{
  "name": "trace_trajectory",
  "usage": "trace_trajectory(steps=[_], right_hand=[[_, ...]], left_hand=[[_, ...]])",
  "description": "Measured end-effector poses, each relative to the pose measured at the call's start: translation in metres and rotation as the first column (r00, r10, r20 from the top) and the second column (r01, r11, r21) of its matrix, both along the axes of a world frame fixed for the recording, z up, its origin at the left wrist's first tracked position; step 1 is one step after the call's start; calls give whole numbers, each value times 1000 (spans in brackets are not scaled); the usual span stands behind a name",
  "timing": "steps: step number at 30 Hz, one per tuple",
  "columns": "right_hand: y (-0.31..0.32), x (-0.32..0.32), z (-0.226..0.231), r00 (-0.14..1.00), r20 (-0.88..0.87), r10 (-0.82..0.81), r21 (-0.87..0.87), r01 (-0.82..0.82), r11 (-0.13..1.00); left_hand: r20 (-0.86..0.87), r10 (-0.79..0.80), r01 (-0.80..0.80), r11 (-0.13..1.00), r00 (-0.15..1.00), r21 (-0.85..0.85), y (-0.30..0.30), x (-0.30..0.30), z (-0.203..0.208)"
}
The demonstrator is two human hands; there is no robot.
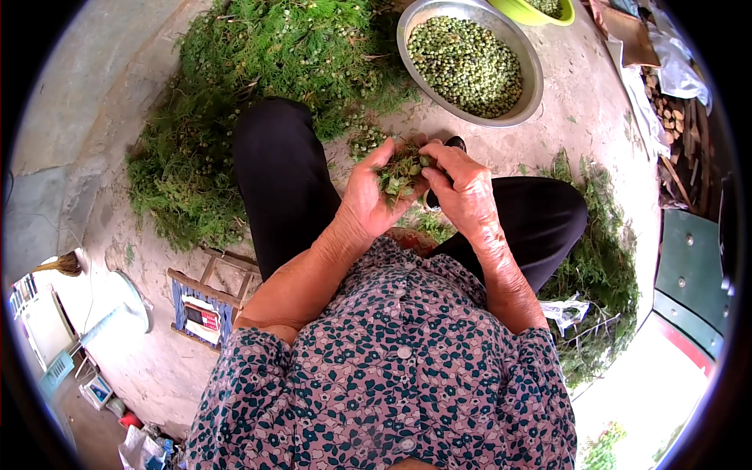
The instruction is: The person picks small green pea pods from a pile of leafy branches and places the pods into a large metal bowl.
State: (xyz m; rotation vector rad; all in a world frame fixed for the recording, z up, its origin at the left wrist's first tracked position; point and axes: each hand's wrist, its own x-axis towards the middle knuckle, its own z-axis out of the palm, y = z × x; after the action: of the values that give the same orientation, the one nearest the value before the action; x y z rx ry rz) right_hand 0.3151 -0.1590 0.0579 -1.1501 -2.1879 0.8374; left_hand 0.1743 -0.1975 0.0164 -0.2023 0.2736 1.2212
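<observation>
One cone-bearing conifer clump point(399, 175) rests in your curled left fingers point(379, 157), its right edge pinched by your right fingers point(446, 158).

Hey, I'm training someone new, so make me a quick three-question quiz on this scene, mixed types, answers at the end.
1. What does the left hand cradle?
2. True or false: the right hand is inside the metal bowl.
3. The metal bowl contains: A, water; B, small round green berries; C, oranges.

Key:
1. A clump of greenery.
2. False; it is at that clump, below the bowl in the picture.
3. B.
</observation>
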Motion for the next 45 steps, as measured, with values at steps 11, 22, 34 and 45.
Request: trace_trajectory(steps=[11,22,34,45], right_hand=[[3,11,7,821,-443,-361,-757,-127,641],[-3,2,-1,990,-137,-34,-197,7,980],[1,2,8,882,-306,-358,-748,9,663],[-3,-6,-3,986,-138,-96,-213,65,975]], left_hand=[[101,34,-34,999,994,-2,1,0,7],[126,65,-65,998,990,2,3,1,0],[119,86,-83,996,989,-29,3,0,6],[7,52,-52,999,999,-10,3,-1,7]])
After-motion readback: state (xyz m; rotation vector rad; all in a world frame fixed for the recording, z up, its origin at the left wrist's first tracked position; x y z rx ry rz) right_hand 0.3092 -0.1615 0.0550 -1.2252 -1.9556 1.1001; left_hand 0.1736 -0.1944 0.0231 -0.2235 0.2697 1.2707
